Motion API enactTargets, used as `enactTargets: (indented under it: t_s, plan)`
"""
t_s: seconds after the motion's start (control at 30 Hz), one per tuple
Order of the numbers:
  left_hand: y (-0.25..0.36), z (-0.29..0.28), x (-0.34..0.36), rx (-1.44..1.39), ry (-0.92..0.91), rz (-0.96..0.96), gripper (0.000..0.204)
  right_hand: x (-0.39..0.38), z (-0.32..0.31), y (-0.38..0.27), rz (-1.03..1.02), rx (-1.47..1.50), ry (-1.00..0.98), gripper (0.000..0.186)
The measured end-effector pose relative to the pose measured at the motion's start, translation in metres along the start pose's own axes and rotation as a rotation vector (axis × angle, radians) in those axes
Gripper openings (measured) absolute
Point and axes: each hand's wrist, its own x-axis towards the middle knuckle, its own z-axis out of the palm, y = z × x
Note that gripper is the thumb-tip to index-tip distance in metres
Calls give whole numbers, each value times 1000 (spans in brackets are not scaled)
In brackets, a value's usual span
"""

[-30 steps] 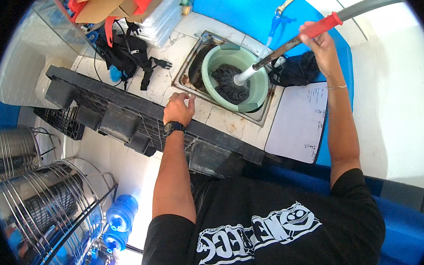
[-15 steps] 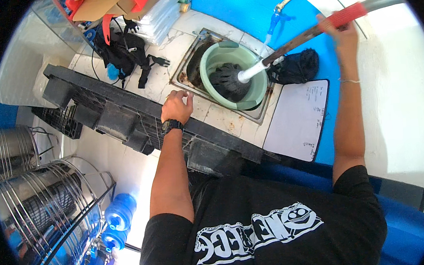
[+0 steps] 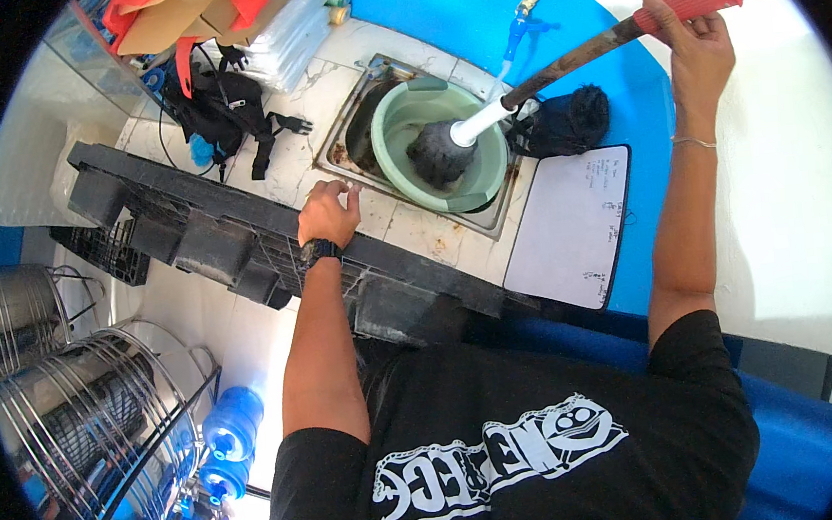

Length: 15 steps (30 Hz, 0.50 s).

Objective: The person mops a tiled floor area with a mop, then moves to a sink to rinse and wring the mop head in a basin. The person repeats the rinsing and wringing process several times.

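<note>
Down in the green basin, which sits in a sunken steel sink, the dark mop head rests on the bottom, its white collar joining a long tilted handle. The right hand has its fingers clenched around the red grip at the top end. The left hand lies loosely spread, holding nothing, on a black plastic pallet leaning against the tiled desk. A dark bag and a white board lie beside the sink. Judging by this, the mop is being worked in the basin; the next move likely calls for steady pressure along the handle without tipping the basin.
</note>
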Motion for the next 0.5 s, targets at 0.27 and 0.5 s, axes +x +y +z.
enactTargets:
  t_s: [0.27, 0.5]
  plan:
    - [2, -1, 0, 6, -26, -19, 28, -64, 48, 67, 119, 165, -286, 46]
    - [0, 1, 0, 6, -8, -3, 28, -21, 11, 32, 20, 155, -158, 59]
